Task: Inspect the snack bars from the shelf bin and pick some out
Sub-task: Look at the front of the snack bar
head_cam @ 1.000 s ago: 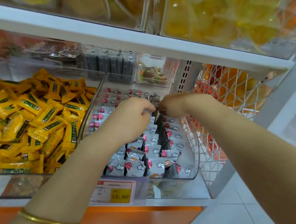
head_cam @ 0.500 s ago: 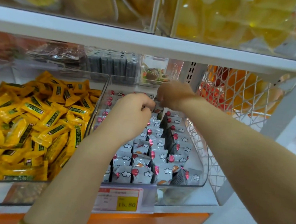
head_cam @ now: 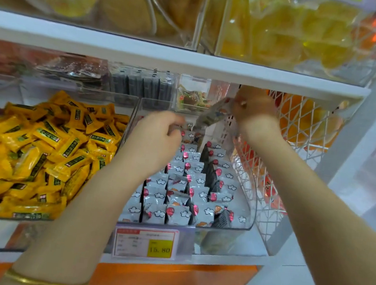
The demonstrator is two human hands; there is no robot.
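A clear plastic bin (head_cam: 248, 212) on the lower shelf holds rows of grey snack bars (head_cam: 182, 196) printed with white clouds and red marks. My right hand (head_cam: 252, 107) is raised at the back of the bin, just under the upper shelf, and pinches one grey snack bar (head_cam: 212, 115) that hangs tilted down to the left. My left hand (head_cam: 156, 136) hovers over the back rows with fingers curled; its fingertips are blurred and I cannot tell whether they hold a bar.
A bin of yellow wrapped snacks (head_cam: 37, 151) stands to the left. A white wire basket (head_cam: 297, 137) with orange packs is at the right. A price tag (head_cam: 146, 243) reading 15.80 hangs on the shelf edge. Clear bins with yellow goods (head_cam: 281, 27) fill the upper shelf.
My right hand has risen up and back with a grey snack bar pulled out of the rows. My left hand stays over the back rows.
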